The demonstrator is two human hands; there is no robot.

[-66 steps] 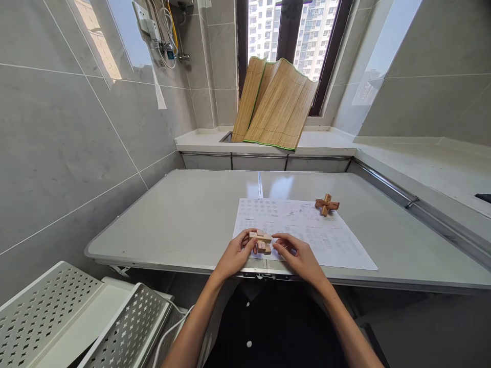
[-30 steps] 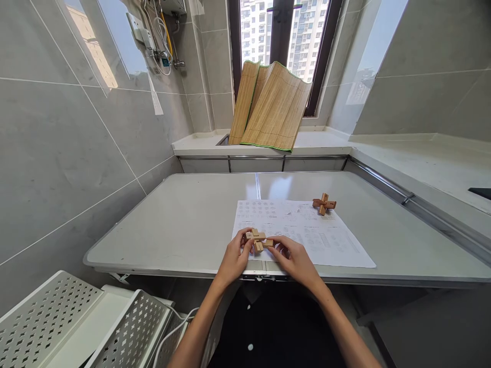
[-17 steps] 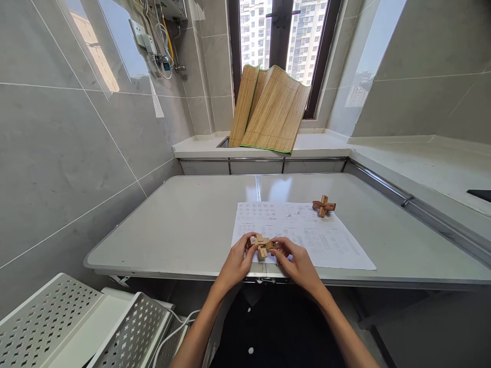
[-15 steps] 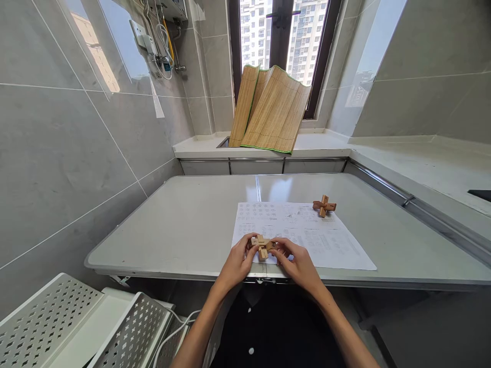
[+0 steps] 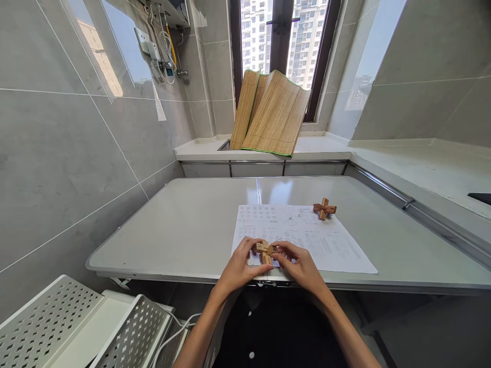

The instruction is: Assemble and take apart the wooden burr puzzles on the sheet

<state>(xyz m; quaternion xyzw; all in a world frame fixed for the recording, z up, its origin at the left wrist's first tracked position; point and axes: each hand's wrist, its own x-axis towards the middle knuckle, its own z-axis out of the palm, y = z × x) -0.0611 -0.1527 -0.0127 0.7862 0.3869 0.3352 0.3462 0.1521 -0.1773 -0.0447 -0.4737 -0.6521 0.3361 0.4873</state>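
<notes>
A light wooden interlocking puzzle is held between my two hands, over the near edge of a printed paper sheet. My left hand grips its left side, with the fingers on top and the thumb along the lower front. My right hand has its fingers and thumb closed on the right side of the same puzzle. Farther back, a darker reddish-brown wooden cross-shaped puzzle rests at the sheet's upper right corner, touched by neither hand.
The sheet lies on a pale folding table with a centre seam. Behind stand a white ledge and a folded bamboo mat by the window. White perforated panels and a white cable are at the lower left.
The light puzzle has turned and shifted slightly right in my hands. My left thumb has moved down from it and stretches out more. The view has tilted a little.
</notes>
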